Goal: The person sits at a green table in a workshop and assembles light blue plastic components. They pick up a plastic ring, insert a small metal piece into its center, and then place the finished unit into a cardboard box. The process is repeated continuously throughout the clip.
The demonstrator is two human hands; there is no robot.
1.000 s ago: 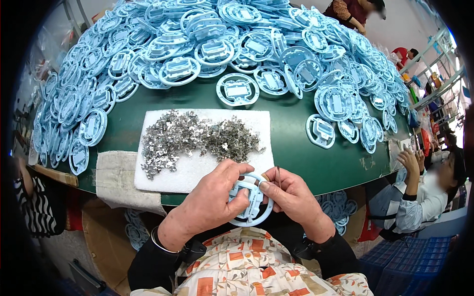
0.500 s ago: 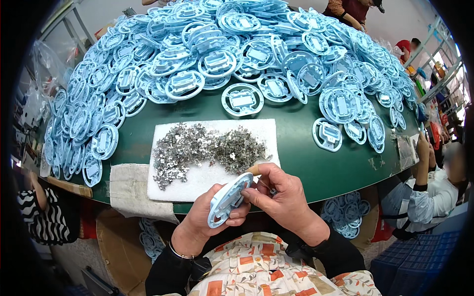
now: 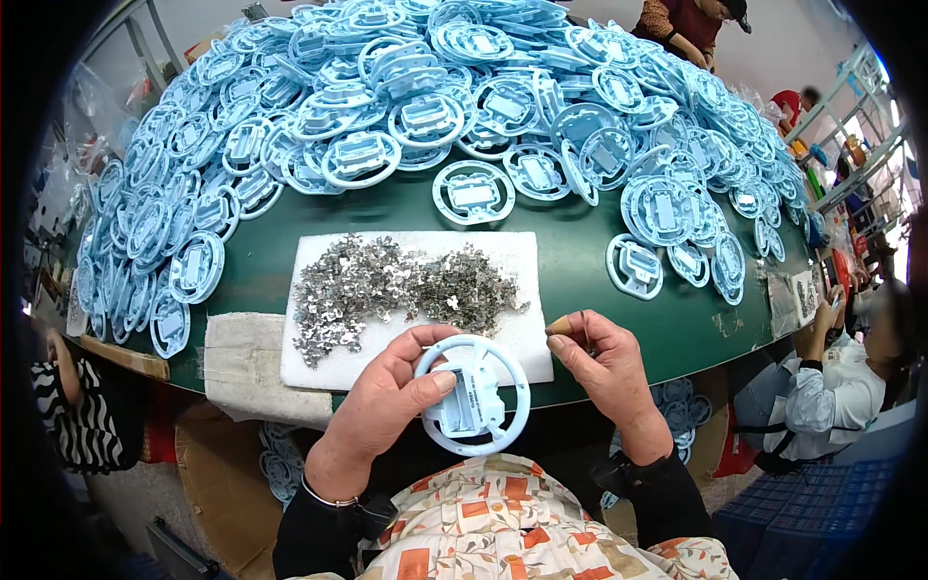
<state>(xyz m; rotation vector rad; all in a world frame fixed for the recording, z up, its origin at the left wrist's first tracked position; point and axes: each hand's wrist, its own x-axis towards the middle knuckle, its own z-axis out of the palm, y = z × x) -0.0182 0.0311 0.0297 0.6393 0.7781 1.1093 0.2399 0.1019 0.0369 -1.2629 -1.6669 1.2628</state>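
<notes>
My left hand (image 3: 387, 396) grips a light blue plastic toy steering wheel (image 3: 462, 404) by its left side, thumb over the front. The wheel faces up, showing a rectangular recess in its hub. Apart from it, to the right, my right hand (image 3: 611, 375) has thumb and index finger pinched together; a tan cover sits on the index fingertip. Whatever may be in that pinch is too small to make out. Beyond both hands, small silvery metal clips (image 3: 353, 295) lie heaped on a white foam board (image 3: 307, 372).
A large pile of identical blue wheels (image 3: 425, 114) covers the far side of the green table (image 3: 580, 232). Left of the board lies a whitish cloth-like pad (image 3: 253, 362). More wheels (image 3: 681, 401) are below the table edge. Other people (image 3: 817, 396) sit or stand around it.
My right hand has come away from the wheel and moved right. My left hand has turned the wheel from a tilted, edge-on position to face up.
</notes>
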